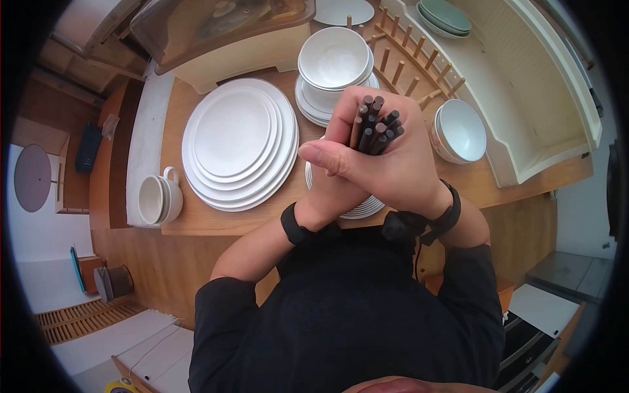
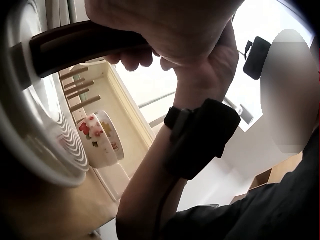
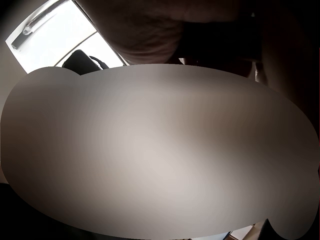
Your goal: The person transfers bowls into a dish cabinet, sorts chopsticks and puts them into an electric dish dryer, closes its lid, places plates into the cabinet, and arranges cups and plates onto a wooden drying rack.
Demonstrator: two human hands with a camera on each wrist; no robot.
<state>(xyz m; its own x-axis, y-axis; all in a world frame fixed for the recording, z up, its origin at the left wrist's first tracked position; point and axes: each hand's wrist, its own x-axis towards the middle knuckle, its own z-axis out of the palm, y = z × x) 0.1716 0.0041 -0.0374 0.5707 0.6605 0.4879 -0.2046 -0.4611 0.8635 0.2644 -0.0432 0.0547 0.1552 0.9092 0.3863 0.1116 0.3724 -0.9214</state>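
In the head view my right hand (image 1: 400, 144) grips a bundle of dark wooden chopsticks (image 1: 377, 128), whose ends poke up out of the fist. The right thumb lies across toward the left. Beneath it comes my left hand (image 1: 331, 196), largely covered by the right. The left wrist view shows the chopsticks (image 2: 85, 45) slanting out from under the near left hand (image 2: 165, 25), above stacked plates. Below both hands sits a stack of small white plates (image 1: 363, 211), partly hidden. The right wrist view is dark and mostly blurred.
Large white plates (image 1: 232, 137) are stacked at left, beside nested white cups (image 1: 160, 200). White bowls (image 1: 334, 59) top another plate stack at the back. Rightward are flowered bowls (image 1: 462, 131), a pegged wooden rack (image 1: 419, 56) and a cream tray (image 1: 550, 98). A brown-lidded box (image 1: 216, 33) stands behind.
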